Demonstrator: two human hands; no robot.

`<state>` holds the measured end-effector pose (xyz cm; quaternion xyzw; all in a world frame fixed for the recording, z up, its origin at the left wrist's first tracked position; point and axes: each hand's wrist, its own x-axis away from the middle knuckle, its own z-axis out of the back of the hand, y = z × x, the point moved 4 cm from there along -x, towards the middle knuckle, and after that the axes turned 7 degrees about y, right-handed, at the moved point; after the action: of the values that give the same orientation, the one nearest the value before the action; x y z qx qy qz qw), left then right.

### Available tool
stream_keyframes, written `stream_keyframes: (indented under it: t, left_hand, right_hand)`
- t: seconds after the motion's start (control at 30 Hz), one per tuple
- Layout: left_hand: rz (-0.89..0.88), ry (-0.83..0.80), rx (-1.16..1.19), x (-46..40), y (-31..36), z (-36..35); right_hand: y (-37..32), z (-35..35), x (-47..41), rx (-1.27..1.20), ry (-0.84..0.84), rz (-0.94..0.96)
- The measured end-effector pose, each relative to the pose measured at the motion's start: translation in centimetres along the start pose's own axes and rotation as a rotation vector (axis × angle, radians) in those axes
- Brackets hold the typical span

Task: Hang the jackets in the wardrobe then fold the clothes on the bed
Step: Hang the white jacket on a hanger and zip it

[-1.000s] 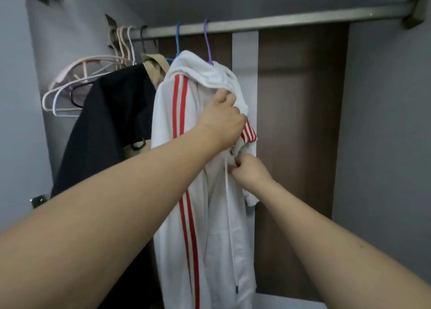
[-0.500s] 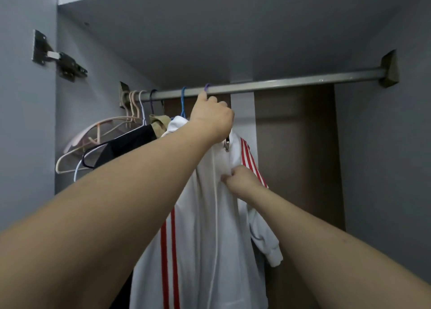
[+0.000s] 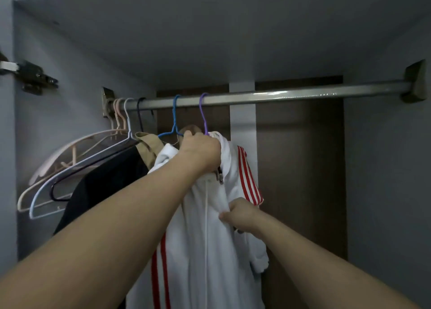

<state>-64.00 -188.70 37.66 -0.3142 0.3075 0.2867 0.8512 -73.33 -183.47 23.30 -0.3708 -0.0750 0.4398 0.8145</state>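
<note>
**White jacket on the rail**

I see my left hand (image 3: pixel 201 153) grasping the collar of the white jacket (image 3: pixel 210 250), which hangs from the purple hanger (image 3: pixel 203 113) on the rail (image 3: pixel 303 95). My right hand (image 3: pixel 241 213) pinches its front. Three garments hang here; roughly six hooks, though the leftmost blur together.

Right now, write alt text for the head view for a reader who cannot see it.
Two bare hands adjust a white jacket with red stripes hanging on a purple hanger from a wardrobe rail: the left hand grips its collar, the right hand pinches the front. To the left hang a black garment and empty hangers.
</note>
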Motion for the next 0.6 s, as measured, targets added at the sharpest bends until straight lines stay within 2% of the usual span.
stream_keyframes:
  t: [0.1,0.17,0.27,0.43,0.6]
  left_hand:
    - [-0.134,-0.143,-0.073,-1.3,0.1,0.8]
    - [-0.214,-0.275,-0.106,-1.7,0.5,1.4]
    - [-0.229,-0.409,-0.004,-2.4,0.3,3.3]
    - [-0.279,-0.36,0.151,-2.5,-2.1,8.3]
    - [-0.192,-0.386,0.265,-1.7,-4.7,14.2]
  right_hand:
    - [-0.6,2.1,0.0,0.07,-0.149,-0.102]
    - [-1.9,4.5,0.3,0.151,-0.164,-0.161]
    - [-4.8,8.8,1.2,0.261,-0.123,-0.166]
    - [-9.7,15.9,5.6,0.444,-0.054,-0.151]
    - [-12.9,23.0,13.6,0.607,0.015,-0.174]
